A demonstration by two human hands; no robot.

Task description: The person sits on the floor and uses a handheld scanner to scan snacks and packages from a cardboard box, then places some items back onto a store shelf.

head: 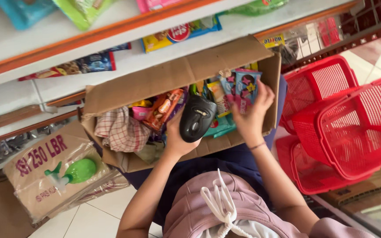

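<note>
A black barcode scanner [197,118] is gripped by the left hand [176,134], with the fingers closed around its body, just above the open cardboard box [164,79] that rests on the lap. A small blue and pink snack packet [246,88] is held by the right hand [252,112], whose fingers are wrapped around its lower part, at the right side of the box. The two hands are kept apart, with the scanner between them.

For a good reading, it is judged that the printed code side of the packet should be turned flat toward the scanner window, and the packet should be kept steady and uncreased; the scanner window itself cannot be seen here.

The box is filled with many snack packets, among them an orange packet [164,110] near the scanner, and a red checked cloth [121,130] is laid in its left corner. Stacked red baskets [353,123] are seen to the right; their contents cannot be told. A wrapped brown parcel [45,172] with a green bottle [78,172] lies on the floor at the left. Store shelves [111,26] with more packets are seen above.
</note>
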